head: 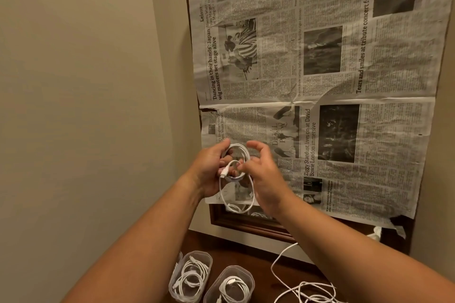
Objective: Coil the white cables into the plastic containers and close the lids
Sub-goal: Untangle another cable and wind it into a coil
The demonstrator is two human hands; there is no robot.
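Far left, a plain beige wall (73, 81), with both forearms reaching up from the lower edge. Left hand (209, 167) raised in front of the wall, fingers curled round a small coil of white cable (240, 147); a plug end pokes out at the coil's lower left, and one wider loop hangs down below the hands. Right hand (266, 179) just beside it, thumb and fingers pinching a strand at the coil's middle, forefinger arched above. Below, on the dark wood table (251, 257), two clear plastic containers stand side by side with open tops: left container (190, 275) and right container (229, 285), each with a coiled white cable inside. Further right on the table, loose cables (310, 290) lie in a tangle, one strand running up toward the wall. Behind the hands and to the right, a creased newspaper (320, 81) covers a wooden frame (246, 224) on the wall.
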